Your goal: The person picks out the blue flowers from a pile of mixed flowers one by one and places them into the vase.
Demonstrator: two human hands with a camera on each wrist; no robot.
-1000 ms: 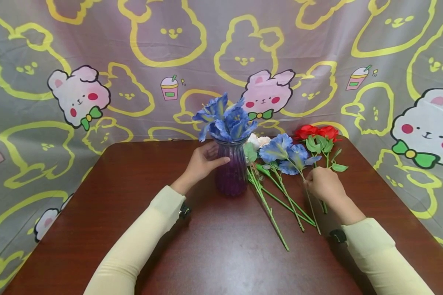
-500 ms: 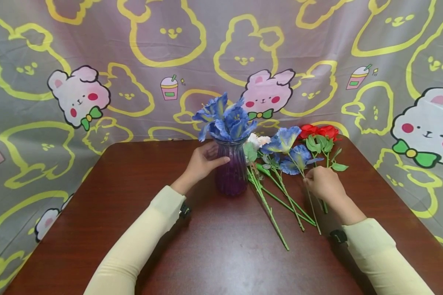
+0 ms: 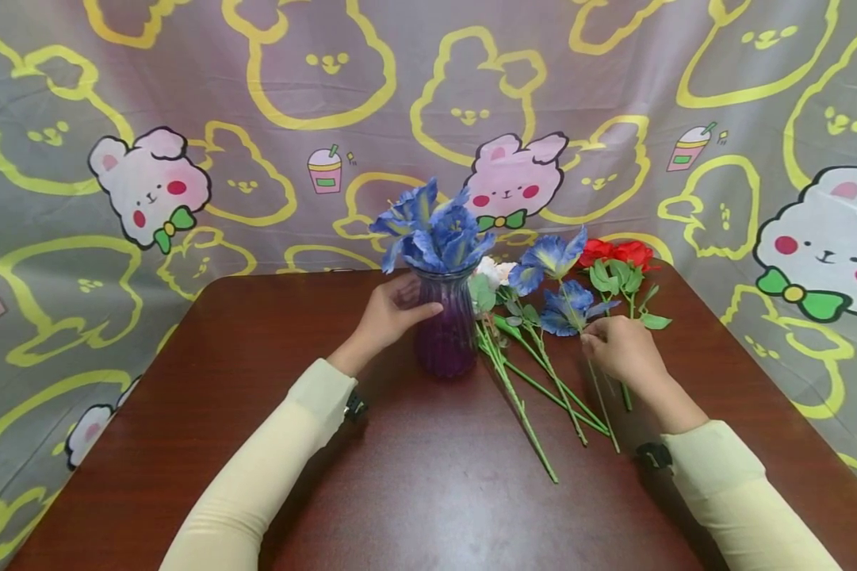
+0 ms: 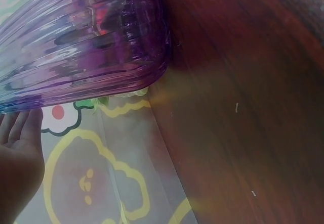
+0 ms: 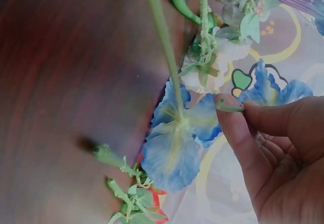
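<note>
Green and slim, a flower stem [image 5: 230,106] sits pinched between thumb and forefinger of the right hand [image 3: 622,345], the fingertips narrowed onto it. Just beyond them, toward eleven o'clock, I see two ruffled blue flower heads with yellow streaks, an upper bloom [image 3: 548,260] and a lower bloom [image 3: 569,311]; I cannot tell for certain which one the pinched stem carries. From those fingertips the ribbed purple glass vase [image 3: 445,337] stands at nine o'clock, its long axis upright, whereas the loose blooms slant roughly eleven to five. The left hand [image 3: 392,317] is nearer the vase and grips it, thumb across the near side. Ruffled blue flowers [image 3: 438,234] fill its mouth. Farther out from my right fingertips, pale cream-white flowers [image 3: 495,272] lie at ten o'clock and bright red flowers [image 3: 617,254] at one, all on the brown wooden table [image 3: 414,492].
</note>
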